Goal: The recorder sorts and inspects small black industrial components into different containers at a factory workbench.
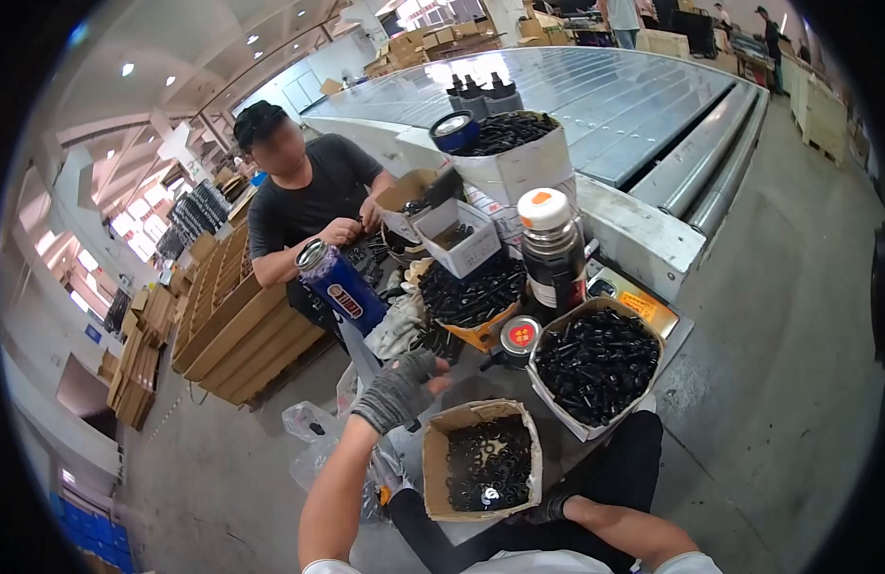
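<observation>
Hands: left hand (401, 390), in a grey fingerless glove, is up over the counter (557, 457), just off the upper left of the ring box (435, 474). Fingers loosely bent, tips pointing right; can't tell if they pinch anything. Right hand (554, 507) is low by the ring box's lower right corner, mostly hidden, dark cuff visible. Can't tell its grip.

Rest, big to small. Slatted metal platform (576, 105) fills the far side, rollers along its right end. Brown cardboard stack (242, 335) on the floor at left. Co-worker (313, 182) in dark cap and tee sits across the counter at upper left, both hands together near an open carton.

White tub (519, 172) at the back, heaped with black parts, blue-rimmed roll on top. Parts box (555, 407), right of the ring box and apart from it, full of black pieces. Ring box itself: open cardboard, near edge of the counter in front of the wearer, black rings (495, 459) scattered over its bottom.

White carton (462, 253) sits tilted above another heap of black parts. Blue can (342, 292) leans at left. Bottle (548, 239) with white and orange cap stands behind the parts box. Round tin (520, 334), red label on top, just left of that box.
</observation>
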{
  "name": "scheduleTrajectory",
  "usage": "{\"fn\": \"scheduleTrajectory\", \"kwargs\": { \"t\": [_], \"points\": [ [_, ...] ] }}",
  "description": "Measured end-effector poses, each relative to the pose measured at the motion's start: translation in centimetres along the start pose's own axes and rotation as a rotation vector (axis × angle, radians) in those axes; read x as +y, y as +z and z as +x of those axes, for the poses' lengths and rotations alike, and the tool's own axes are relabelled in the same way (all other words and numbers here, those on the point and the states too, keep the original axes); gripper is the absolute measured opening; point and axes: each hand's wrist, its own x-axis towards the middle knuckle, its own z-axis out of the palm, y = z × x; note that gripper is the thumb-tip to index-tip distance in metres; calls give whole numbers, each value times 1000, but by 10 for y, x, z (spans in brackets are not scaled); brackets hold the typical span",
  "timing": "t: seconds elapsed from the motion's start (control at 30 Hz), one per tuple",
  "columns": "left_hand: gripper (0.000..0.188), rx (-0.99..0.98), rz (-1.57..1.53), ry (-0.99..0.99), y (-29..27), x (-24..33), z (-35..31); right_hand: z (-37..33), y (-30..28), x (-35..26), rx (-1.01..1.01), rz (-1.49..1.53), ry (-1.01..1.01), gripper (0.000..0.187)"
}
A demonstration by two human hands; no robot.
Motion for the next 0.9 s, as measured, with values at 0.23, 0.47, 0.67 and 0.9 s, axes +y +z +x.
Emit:
{"fn": "scheduleTrajectory", "kwargs": {
  "t": [0.23, 0.47, 0.67, 0.9],
  "points": [
    [32, 88, -55, 38, 26, 5, 23, 32, 31, -6, 69, -79, 66, 67],
    [19, 305, 12, 89, 13, -16, -5, 36, 56, 18, 181, -135, 99, 56],
    [11, 485, -78, 49, 10, -66, -23, 29, 85, 44, 308, -138, 103, 48],
    [13, 510, 173, 146, 35, -46, -3, -39, 30, -32, 543, -196, 54, 30]
  ]
}}
